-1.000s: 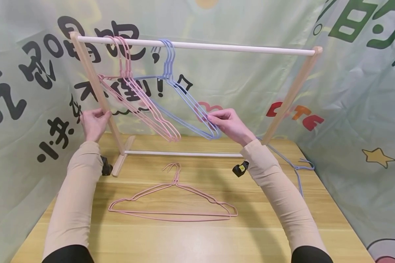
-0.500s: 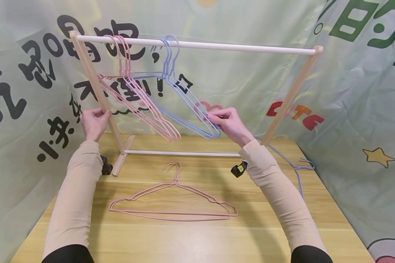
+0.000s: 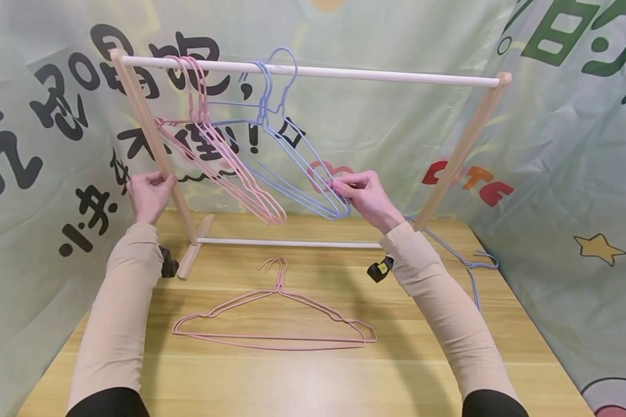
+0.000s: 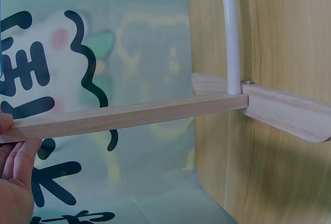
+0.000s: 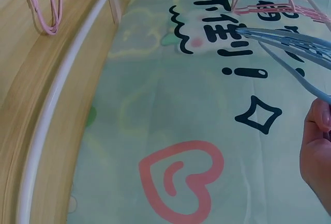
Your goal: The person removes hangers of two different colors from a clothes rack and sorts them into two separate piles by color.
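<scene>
My right hand pinches the lower right corner of a blue clothes hanger. That hanger's hook stands raised above the white top rod, tilted apart from the other blue hangers hanging there. Whether its hook still loops the rod I cannot tell. My left hand grips the left wooden post of the rack between thumb and fingers; in the left wrist view the post runs down to its foot. In the right wrist view, my right hand shows only partly, beside the blue hangers.
Several pink hangers hang left of the blue ones. Two pink hangers lie on the wooden table in front of the rack. Blue hangers lie at the right, partly behind the right arm. A printed cloth stands behind.
The pinched blue hanger has risen, its hook moving up off the rod and slightly right, away from the other blue hangers. My left hand stays on the post.
</scene>
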`<state>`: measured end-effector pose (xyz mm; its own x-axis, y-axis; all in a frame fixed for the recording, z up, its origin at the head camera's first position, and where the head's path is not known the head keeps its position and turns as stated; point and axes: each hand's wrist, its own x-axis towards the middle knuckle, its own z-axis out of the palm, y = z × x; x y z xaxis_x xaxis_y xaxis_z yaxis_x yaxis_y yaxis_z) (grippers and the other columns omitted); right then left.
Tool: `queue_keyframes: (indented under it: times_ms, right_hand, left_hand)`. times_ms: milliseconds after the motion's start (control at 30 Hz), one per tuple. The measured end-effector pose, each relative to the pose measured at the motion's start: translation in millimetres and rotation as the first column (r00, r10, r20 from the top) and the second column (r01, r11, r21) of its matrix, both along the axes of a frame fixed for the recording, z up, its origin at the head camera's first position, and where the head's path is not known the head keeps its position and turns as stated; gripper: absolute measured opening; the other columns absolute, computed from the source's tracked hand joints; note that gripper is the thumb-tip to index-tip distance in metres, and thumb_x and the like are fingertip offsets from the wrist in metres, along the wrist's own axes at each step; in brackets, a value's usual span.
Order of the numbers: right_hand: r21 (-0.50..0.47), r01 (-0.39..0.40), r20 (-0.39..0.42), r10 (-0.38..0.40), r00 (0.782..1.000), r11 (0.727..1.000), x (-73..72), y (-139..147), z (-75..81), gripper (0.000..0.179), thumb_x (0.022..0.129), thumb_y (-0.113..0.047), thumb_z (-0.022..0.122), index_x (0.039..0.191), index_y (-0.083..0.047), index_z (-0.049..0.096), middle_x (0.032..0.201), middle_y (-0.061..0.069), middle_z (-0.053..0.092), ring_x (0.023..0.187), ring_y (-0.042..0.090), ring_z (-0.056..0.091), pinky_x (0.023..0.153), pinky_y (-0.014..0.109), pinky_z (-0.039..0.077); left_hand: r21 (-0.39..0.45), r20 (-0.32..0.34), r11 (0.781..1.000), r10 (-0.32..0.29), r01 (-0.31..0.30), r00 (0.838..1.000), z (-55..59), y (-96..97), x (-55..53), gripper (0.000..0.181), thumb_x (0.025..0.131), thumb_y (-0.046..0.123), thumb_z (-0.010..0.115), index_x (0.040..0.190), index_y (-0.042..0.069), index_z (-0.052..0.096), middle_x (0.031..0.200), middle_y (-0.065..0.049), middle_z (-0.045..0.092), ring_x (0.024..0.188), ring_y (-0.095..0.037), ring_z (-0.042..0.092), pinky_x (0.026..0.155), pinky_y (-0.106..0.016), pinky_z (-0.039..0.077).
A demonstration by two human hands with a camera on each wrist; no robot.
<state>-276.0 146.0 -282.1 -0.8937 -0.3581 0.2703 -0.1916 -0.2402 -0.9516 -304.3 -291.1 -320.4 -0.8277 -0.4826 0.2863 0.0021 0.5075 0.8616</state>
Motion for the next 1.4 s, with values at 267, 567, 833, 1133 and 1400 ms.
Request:
queue_keyframes:
  times_ms: [267, 567, 833, 1133, 1400]
  right_hand:
    - [-0.002, -0.004, -0.038, 0.004, 0.999, 1.0, -0.3, 1, -5.8, 0.046, 0.096, 0.012, 0.051, 0.081, -0.018, 0.082, 0.082, -0.003, 0.074, 0.076, 0.006, 0.059, 0.066, 0.016, 0.047]
    - [-0.027, 0.015, -0.099, -0.017, 0.995, 1.0, -0.6, 7, -14.9, 0.048, 0.094, 0.016, 0.049, 0.082, -0.016, 0.082, 0.077, -0.004, 0.071, 0.072, 0.007, 0.048, 0.061, 0.016, 0.038]
    - [-0.036, 0.038, -0.129, -0.042, 0.991, 0.999, -1.6, 12, -20.3, 0.047, 0.094, 0.017, 0.05, 0.081, -0.016, 0.082, 0.082, -0.003, 0.073, 0.076, 0.008, 0.051, 0.063, 0.016, 0.038]
    - [0.044, 0.069, -0.123, -0.063, 0.99, 0.997, 2.1, 26, -36.3, 0.04, 0.096, 0.009, 0.055, 0.082, -0.018, 0.081, 0.075, -0.004, 0.065, 0.073, 0.009, 0.047, 0.066, 0.018, 0.037]
    - [0.095, 0.127, -0.176, -0.109, 0.978, 0.987, 9.1, 44, -60.3, 0.026, 0.096, 0.005, 0.058, 0.09, -0.007, 0.081, 0.076, -0.004, 0.064, 0.073, 0.009, 0.05, 0.068, 0.019, 0.041]
  left_hand:
    - [-0.007, 0.011, 1.0, 0.005, -0.005, 1.0, 0.9, 2.6, 0.7, 0.038, 0.092, 0.027, 0.068, 0.123, 0.005, 0.071, 0.12, -0.02, 0.067, 0.128, -0.026, 0.058, 0.114, -0.038, 0.036]
    - [-0.002, 0.016, 1.0, 0.001, -0.001, 1.0, 1.2, 2.9, 0.3, 0.039, 0.092, 0.027, 0.067, 0.124, 0.005, 0.07, 0.121, -0.021, 0.067, 0.127, -0.027, 0.058, 0.113, -0.038, 0.036]
    - [0.003, 0.022, 1.0, 0.009, -0.009, 1.0, 0.7, 1.9, -1.1, 0.039, 0.091, 0.027, 0.069, 0.124, 0.006, 0.07, 0.117, -0.016, 0.068, 0.13, -0.026, 0.055, 0.116, -0.037, 0.033]
    - [0.015, 0.022, 1.0, 0.001, -0.001, 1.0, 1.7, 3.4, 0.0, 0.039, 0.091, 0.027, 0.07, 0.124, 0.006, 0.069, 0.12, -0.019, 0.067, 0.133, -0.026, 0.053, 0.118, -0.037, 0.03]
    - [0.009, 0.038, 1.0, 0.007, -0.007, 0.999, 2.0, 3.6, 0.1, 0.039, 0.092, 0.026, 0.069, 0.126, 0.006, 0.068, 0.123, -0.02, 0.066, 0.131, -0.026, 0.056, 0.116, -0.036, 0.034]
